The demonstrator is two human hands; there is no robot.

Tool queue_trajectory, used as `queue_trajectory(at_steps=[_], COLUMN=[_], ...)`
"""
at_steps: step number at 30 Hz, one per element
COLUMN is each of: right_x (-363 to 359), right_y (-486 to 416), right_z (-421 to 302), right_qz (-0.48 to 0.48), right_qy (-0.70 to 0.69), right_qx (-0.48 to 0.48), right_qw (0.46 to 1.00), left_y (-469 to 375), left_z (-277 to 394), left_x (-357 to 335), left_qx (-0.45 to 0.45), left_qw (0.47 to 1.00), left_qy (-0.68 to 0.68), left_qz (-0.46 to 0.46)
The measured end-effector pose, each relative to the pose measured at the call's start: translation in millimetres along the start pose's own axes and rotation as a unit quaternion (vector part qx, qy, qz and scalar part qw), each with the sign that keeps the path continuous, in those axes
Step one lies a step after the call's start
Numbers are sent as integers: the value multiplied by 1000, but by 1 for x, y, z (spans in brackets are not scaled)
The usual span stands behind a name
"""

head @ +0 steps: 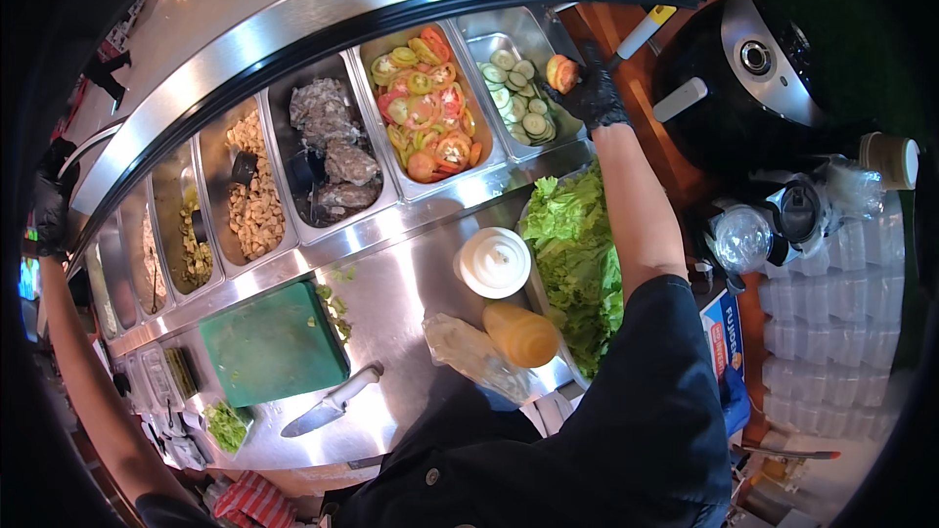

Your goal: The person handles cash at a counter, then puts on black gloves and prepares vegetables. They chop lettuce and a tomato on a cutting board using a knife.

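My right hand [598, 99], in a black glove, holds some tomato slices [563, 74] at the right edge of the metal pan of cucumber slices [517, 99]. Left of that pan is one with red and yellow-green tomato slices [425, 106]. Also black-gloved, my left hand [55, 198] is at the far left, its fingers around a curved metal handle [92, 143] on the steel cover [308, 15] above the pans. Below my right forearm, lettuce leaves [576, 249] fill a tray. A white-handled knife [334, 403] lies beside a green cutting board [275, 345].
Further pans hold meat pieces [341, 139], diced meat [253, 213] and green slices [192, 249]. A white squeeze bottle [497, 262] and an orange-filled bottle [522, 335] stand by the lettuce. At right are a black air fryer [741, 81] and stacked clear plastic containers [832, 323].
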State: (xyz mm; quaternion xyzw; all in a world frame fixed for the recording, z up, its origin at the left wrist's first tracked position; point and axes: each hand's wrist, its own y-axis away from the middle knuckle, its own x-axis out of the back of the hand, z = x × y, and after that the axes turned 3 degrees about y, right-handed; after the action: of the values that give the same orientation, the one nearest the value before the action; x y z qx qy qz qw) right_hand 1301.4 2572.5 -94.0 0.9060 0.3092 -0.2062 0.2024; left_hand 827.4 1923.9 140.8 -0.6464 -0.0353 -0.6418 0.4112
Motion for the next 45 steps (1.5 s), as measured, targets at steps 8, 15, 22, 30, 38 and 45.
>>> queue_trajectory(at_steps=[8, 15, 22, 30, 38, 45], right_x=[22, 23, 0, -22, -23, -80], right_y=[-49, -92, -58, -64, -34, 166], right_z=[44, 86, 104, 98, 24, -75], right_qz=[-83, -76, 79, 162, -23, -104], right_qy=[515, 833, 621, 552, 741, 416], right_qx=[126, 116, -22, -24, 142, 121], right_qw=[844, 536, 780, 818, 656, 895], left_y=[-7, -6, 0, -3, -3, 21], left_z=[2, -20, -22, 11, 65, 96], left_x=[12, 16, 16, 7, -2, -11], left_qx=[-101, -70, 53, 105, -5, -69], left_qw=[948, 981, 988, 981, 996, 996], left_qy=[-298, -163, 122, 147, 81, -45], left_qz=[-44, -74, -85, -74, -39, 27])
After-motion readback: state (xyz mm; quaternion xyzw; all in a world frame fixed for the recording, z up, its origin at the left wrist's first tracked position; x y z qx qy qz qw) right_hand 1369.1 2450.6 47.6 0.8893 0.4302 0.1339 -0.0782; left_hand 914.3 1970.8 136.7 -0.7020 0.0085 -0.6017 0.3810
